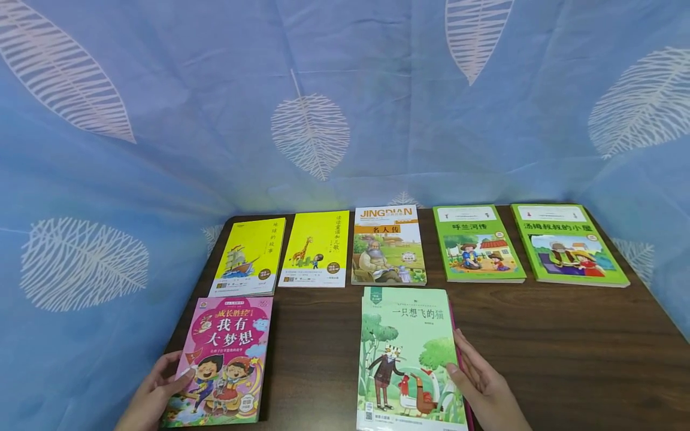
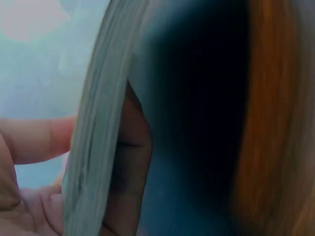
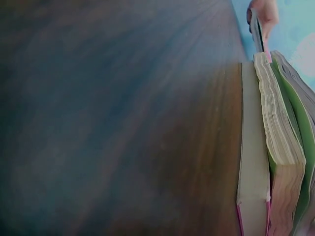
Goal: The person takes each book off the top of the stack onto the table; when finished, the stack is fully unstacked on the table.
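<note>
My left hand [image 1: 153,395] grips the left edge of a pink children's book [image 1: 232,347], thumb on the cover and fingers beneath. In the left wrist view the book's page edges [image 2: 93,137] run between thumb and fingers, with a dark gap beside the fingers. A pale green storybook [image 1: 409,359] with a cat on its cover tops a stack at front centre. My right hand [image 1: 487,383] touches the stack's right side, fingers fairly straight, thumb at the cover's edge. Under the green cover, the right wrist view shows a thick book [image 3: 280,128] and a magenta-edged book [image 3: 253,147].
Along the table's back lie two yellow books, one with a ship [image 1: 250,257] and one with a giraffe [image 1: 312,251], a white-topped book [image 1: 388,251], and two green books [image 1: 477,245], the rightmost [image 1: 568,245] near the corner. Blue leaf-print cloth [image 1: 377,131] surrounds the dark wooden table [image 1: 587,347].
</note>
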The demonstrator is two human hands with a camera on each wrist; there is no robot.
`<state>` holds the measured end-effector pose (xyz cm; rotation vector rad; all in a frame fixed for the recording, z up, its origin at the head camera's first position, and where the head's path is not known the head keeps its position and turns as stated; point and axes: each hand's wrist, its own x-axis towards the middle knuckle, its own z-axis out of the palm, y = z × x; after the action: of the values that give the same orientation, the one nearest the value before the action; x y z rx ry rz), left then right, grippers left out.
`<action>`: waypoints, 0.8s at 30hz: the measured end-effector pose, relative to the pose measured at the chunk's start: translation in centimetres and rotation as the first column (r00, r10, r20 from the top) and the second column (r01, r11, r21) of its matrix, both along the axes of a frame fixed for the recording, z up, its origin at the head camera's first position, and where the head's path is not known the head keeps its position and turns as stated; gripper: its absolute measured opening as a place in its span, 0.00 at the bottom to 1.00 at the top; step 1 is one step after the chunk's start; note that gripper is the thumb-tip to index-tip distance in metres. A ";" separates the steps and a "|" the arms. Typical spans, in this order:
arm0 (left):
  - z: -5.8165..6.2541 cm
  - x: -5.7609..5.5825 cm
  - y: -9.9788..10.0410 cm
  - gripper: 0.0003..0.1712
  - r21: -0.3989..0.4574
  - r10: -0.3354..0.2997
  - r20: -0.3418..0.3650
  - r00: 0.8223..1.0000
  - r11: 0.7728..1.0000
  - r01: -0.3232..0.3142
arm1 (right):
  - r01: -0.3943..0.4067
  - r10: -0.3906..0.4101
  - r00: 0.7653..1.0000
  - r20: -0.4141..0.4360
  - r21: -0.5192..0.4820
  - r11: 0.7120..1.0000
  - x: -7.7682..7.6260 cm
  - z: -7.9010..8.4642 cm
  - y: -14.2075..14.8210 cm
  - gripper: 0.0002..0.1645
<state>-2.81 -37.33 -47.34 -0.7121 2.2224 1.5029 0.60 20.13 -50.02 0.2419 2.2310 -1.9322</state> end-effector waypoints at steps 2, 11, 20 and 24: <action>-0.5 0.0 -1.2 0.40 -0.026 -0.011 0.024 1.000 1.000 0.012 | 0.000 -0.001 1.000 0.022 0.008 1.000 -0.1 0.1 0.0 0.45; -1.0 0.0 -3.0 0.48 -0.165 -0.044 0.063 0.997 0.985 0.054 | -0.006 0.007 0.999 0.033 -0.012 1.000 -0.2 0.2 0.0 0.46; 0.2 -0.3 -2.3 0.47 -0.298 -0.073 0.008 0.997 0.952 0.072 | -0.005 0.005 0.998 0.064 0.005 1.000 -0.2 0.3 0.0 0.47; 0.2 -0.4 -1.9 0.46 -0.420 -0.105 -0.005 0.994 0.903 0.093 | -0.006 0.006 0.998 0.066 0.002 1.000 -0.1 0.2 0.0 0.47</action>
<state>-3.22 -39.26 -47.17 -0.6871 2.5930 0.9957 0.49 20.15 -49.81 0.2949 2.1893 -1.8905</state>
